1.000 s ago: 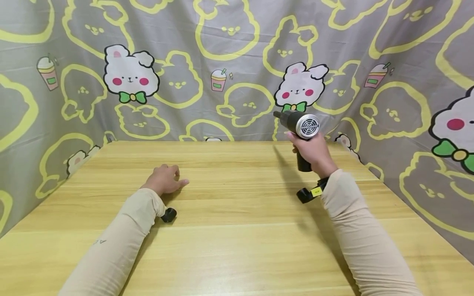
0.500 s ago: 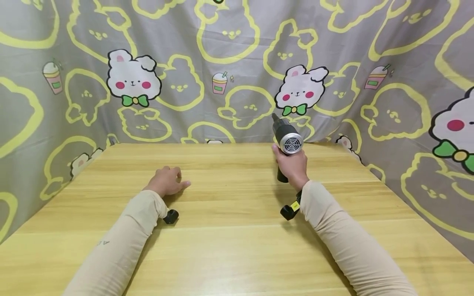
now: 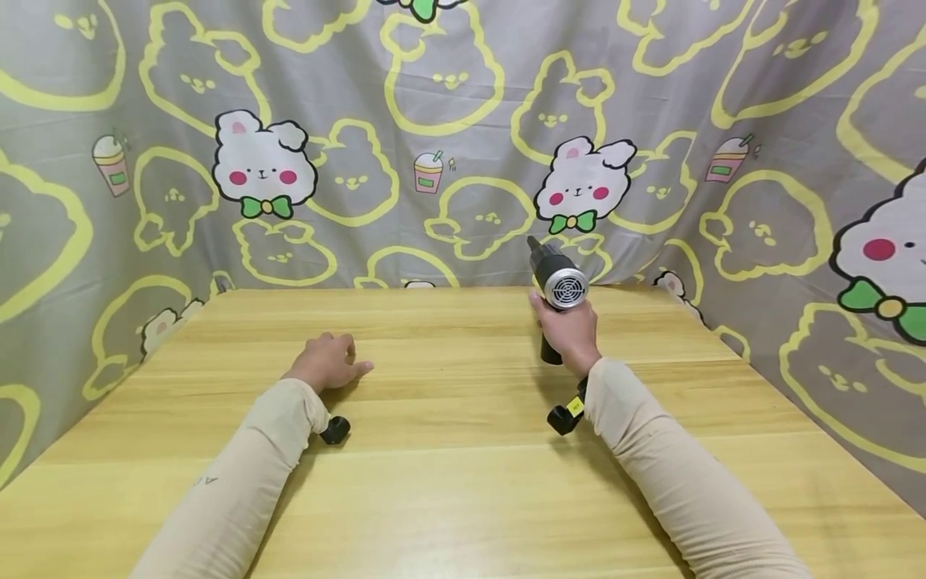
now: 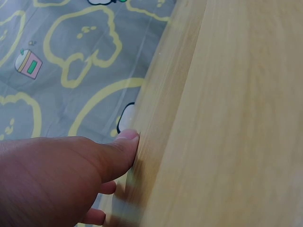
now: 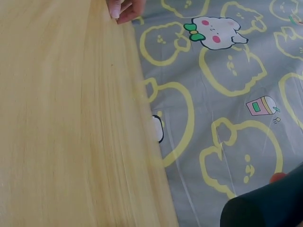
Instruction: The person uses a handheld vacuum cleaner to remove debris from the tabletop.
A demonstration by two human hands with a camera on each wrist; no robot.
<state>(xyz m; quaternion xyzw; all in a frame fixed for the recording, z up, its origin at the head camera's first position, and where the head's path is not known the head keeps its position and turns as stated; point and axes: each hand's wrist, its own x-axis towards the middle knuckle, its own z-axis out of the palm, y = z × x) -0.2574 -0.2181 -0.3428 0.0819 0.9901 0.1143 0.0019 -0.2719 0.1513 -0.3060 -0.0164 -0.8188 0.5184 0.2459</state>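
My right hand (image 3: 571, 331) grips the handle of a black pistol-shaped device (image 3: 553, 261), whose exact kind I cannot tell. It has a round silver vent at its back and a narrow dark nozzle pointing away toward the curtain. The device is held above the table's far right part. In the right wrist view only the rounded end of its dark handle (image 5: 258, 203) shows, with a fingertip beside it. Over on the left, my left hand (image 3: 327, 362) rests on the table with loosely bent fingers and holds nothing. Its thumb (image 4: 116, 153) reaches out in the left wrist view.
A light wood table (image 3: 448, 490) spreads beneath both arms. Behind it and at both sides hangs a grey curtain (image 3: 477, 153) with yellow outlines and white rabbit faces. Black wrist cameras hang under the left wrist (image 3: 335, 430) and the right wrist (image 3: 564, 418).
My right hand has moved left and lower with the device, and the nozzle has swung from pointing left to pointing more forward. My left hand has stayed in place. The head view has tilted slightly up.
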